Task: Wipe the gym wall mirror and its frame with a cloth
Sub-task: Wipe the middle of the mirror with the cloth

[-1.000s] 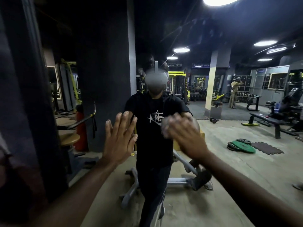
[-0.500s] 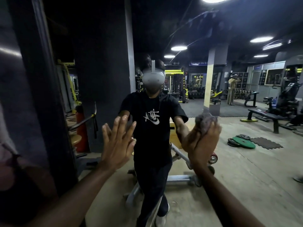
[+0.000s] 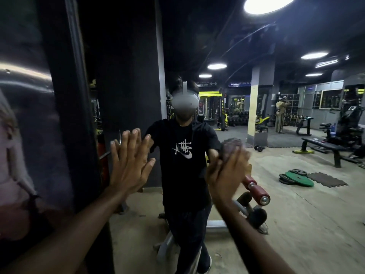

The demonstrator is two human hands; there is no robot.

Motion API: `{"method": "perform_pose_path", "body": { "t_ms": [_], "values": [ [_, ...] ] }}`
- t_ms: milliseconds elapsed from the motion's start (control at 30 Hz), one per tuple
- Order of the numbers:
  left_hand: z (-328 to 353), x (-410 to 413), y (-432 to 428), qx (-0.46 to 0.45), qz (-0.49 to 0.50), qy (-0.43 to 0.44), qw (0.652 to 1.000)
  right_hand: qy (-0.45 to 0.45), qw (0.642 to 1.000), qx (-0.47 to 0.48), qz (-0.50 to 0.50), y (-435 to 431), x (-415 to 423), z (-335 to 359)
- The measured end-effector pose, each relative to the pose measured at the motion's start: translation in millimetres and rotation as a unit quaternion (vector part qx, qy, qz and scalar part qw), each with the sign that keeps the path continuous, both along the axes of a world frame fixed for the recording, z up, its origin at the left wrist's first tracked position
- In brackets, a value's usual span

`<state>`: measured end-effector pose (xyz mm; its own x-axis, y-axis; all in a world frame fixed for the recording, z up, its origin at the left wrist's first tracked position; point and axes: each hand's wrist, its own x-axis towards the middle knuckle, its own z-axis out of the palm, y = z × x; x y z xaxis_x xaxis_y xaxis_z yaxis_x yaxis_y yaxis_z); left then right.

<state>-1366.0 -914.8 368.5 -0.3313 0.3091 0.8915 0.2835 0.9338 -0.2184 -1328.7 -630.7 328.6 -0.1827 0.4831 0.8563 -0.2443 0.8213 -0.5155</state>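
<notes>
Right hand (image 3: 227, 175): fingers near straight, motion-blurred, pressing a crumpled dark grey-brown cloth (image 3: 231, 146) against the glass. Left hand (image 3: 128, 167): fingers straight and slightly spread, palm flat on the glass just beside the dark vertical mirror frame (image 3: 79, 115). Large wall mirror (image 3: 296, 204) reflects a dim gym: sandy concrete floor, green weight plate (image 3: 298, 178), black bench (image 3: 324, 147), round ceiling lights (image 3: 268, 3)

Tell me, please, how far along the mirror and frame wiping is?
Midway at best. Done: unclear; curved smears show high on the mirror. In hand: the right hand presses the cloth to the glass, the left hand flat beside it. Left: likely that upper glass and the dark frame.
</notes>
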Motion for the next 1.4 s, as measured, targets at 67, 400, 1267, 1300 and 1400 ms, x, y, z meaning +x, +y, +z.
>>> {"method": "perform_pose_path", "body": {
  "t_ms": [67, 400, 1267, 1300, 1400],
  "values": [
    [10.4, -3.2, -5.2, -0.018, -0.006, 0.008, 1.0, 0.006, 0.992, 0.124, 0.026, -46.4, -0.7, -1.4],
    [61.8, -17.1, -46.0, -0.013, 0.002, 0.051, 0.999, 0.076, 0.995, -0.049, -0.042, -23.3, -9.1, 183.1],
    [-57.2, 10.2, -95.3, -0.103, 0.02, -0.051, 0.993, -0.023, 1.0, -0.014, 0.016, -101.7, 1.5, -64.5],
    [-55.6, 10.7, -98.6, -0.107, 0.012, -0.055, 0.993, -0.03, 0.999, 0.011, 0.027, -121.3, -4.4, -71.8],
    [-47.6, 11.0, -112.0, -0.108, 0.022, -0.055, 0.992, -0.052, 0.978, 0.186, 0.076, -171.6, -15.0, -77.0]
  ]
}}
